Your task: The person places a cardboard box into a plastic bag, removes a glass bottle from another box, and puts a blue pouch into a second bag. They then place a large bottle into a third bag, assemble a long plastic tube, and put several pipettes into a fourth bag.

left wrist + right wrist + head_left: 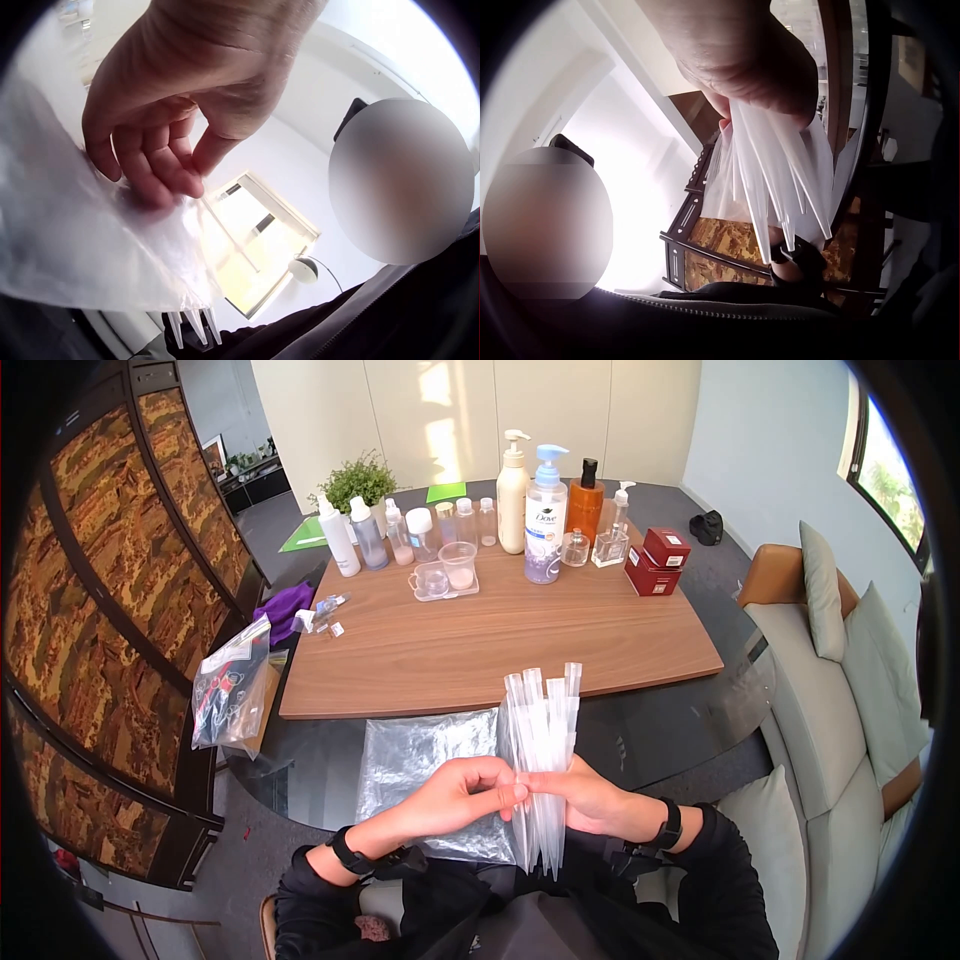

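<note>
My right hand (597, 798) grips a bundle of translucent, tapered plastic pipettes (545, 730), wide ends up and narrow tips pointing down toward my lap. In the right wrist view several pipette tips (759, 195) fan out below the palm. My left hand (462, 792) is close against the right, its thumb and curled fingers pinching the edge of a clear plastic bag (405, 760). The left wrist view has the bag's film (82, 232) spread beside the left fingers (161, 169), with a few tips showing beneath it. Part of the bag lies behind the bundle.
On the wooden board (480, 645) stand several small bottles (375, 540), pump bottles (545, 520), a clear tray with cups (447, 580) and red boxes (655, 565). A filled zip bag (232, 685) is at the left; a sofa (815, 690) is at the right.
</note>
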`<state>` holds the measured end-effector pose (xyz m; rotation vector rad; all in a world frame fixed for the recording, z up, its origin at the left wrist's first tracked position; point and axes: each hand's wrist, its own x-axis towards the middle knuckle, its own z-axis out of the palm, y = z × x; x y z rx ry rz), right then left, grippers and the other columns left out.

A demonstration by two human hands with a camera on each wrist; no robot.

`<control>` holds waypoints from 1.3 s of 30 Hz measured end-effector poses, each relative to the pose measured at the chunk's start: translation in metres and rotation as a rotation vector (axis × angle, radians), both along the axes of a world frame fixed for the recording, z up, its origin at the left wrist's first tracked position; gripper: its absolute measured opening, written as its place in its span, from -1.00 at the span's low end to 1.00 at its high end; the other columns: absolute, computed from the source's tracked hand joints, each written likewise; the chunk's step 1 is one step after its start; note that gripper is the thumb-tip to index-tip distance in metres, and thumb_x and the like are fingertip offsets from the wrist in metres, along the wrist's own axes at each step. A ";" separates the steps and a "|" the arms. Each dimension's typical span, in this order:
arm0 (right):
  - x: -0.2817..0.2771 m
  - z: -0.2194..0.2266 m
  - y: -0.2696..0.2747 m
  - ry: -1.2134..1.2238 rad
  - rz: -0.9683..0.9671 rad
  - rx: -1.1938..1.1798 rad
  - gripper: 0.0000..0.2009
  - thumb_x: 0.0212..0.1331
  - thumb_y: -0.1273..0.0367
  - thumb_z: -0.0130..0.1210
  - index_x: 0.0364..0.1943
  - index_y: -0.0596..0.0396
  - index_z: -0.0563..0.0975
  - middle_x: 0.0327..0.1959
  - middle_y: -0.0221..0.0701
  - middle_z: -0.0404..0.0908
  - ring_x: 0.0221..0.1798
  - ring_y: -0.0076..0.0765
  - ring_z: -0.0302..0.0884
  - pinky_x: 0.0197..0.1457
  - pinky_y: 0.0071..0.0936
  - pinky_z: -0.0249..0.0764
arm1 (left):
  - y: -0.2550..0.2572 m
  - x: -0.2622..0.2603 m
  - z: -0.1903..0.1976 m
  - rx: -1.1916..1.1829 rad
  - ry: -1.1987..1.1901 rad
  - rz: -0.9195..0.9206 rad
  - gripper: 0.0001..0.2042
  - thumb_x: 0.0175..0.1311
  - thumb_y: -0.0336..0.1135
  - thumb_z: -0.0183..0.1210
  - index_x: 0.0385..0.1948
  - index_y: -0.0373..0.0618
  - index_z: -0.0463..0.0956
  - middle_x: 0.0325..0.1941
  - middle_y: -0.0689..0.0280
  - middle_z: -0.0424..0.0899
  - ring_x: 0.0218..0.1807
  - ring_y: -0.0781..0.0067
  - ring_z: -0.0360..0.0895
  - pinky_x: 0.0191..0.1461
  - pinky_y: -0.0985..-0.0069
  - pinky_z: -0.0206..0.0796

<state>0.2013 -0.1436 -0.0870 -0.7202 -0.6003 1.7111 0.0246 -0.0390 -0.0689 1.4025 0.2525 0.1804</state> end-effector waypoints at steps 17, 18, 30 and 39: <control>0.001 -0.004 0.000 0.009 -0.204 -0.061 -0.72 0.11 0.53 0.15 -0.10 0.09 0.40 -0.38 -0.34 0.50 -0.34 -0.35 0.50 -0.18 -0.38 0.45 | 0.006 -0.006 -0.019 -0.304 -0.057 0.190 -0.86 0.39 -0.38 0.00 -0.38 -0.13 0.50 -0.21 0.26 0.66 -0.11 0.59 0.48 0.03 0.60 0.30; 0.004 0.003 0.001 0.046 -0.227 -0.052 -0.69 0.10 0.54 0.15 -0.08 0.06 0.37 -0.37 -0.35 0.48 -0.34 -0.38 0.47 -0.19 -0.40 0.43 | 0.009 -0.006 -0.011 -0.320 -0.095 0.234 -0.86 0.38 -0.38 0.00 -0.39 -0.12 0.49 -0.19 0.24 0.67 -0.08 0.59 0.48 0.04 0.61 0.29; 0.007 0.005 -0.004 0.045 -0.258 -0.154 -0.60 0.06 0.58 0.16 -0.04 -0.02 0.30 -0.36 -0.37 0.46 -0.34 -0.44 0.42 -0.21 -0.38 0.39 | 0.027 -0.015 0.047 0.636 -0.168 0.748 -0.85 0.20 -0.47 0.10 -0.59 -0.21 0.44 -0.53 0.33 0.62 -0.42 0.59 0.52 -0.26 0.56 0.34; 0.040 0.007 -0.020 -0.018 -0.198 -0.203 -0.67 0.11 0.52 0.22 -0.08 0.04 0.38 -0.39 -0.40 0.49 -0.38 -0.43 0.48 -0.26 -0.41 0.45 | 0.040 -0.011 0.038 1.405 0.152 0.736 -0.82 0.01 -0.43 0.23 -0.67 -0.12 0.39 -0.62 0.29 0.55 -0.52 0.22 0.52 -0.38 0.37 0.30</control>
